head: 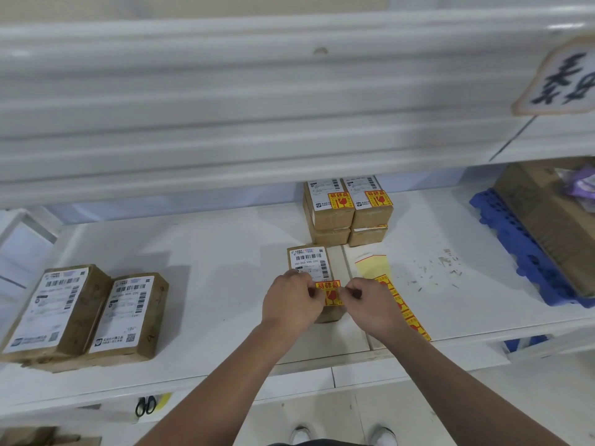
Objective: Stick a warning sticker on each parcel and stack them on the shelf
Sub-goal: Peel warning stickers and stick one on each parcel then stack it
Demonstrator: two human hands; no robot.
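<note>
Warning sticker [328, 292]: red and yellow, held taut over the near end of the parcel [310, 262], just below its shipping label.
Left hand [291, 300]: pinches the sticker's left edge.
Right hand [370, 304]: pinches the right edge.
Method: I would lay one edge down first, square to the box and clear of the barcode, then smooth across.
Sticker strip [402, 305]: flat on the shelf [225, 252], partly under the right hand.
Finished stack [347, 210]: at the back; I judge this parcel goes there.
Unlabelled parcels [83, 313]: two, far left.
</note>
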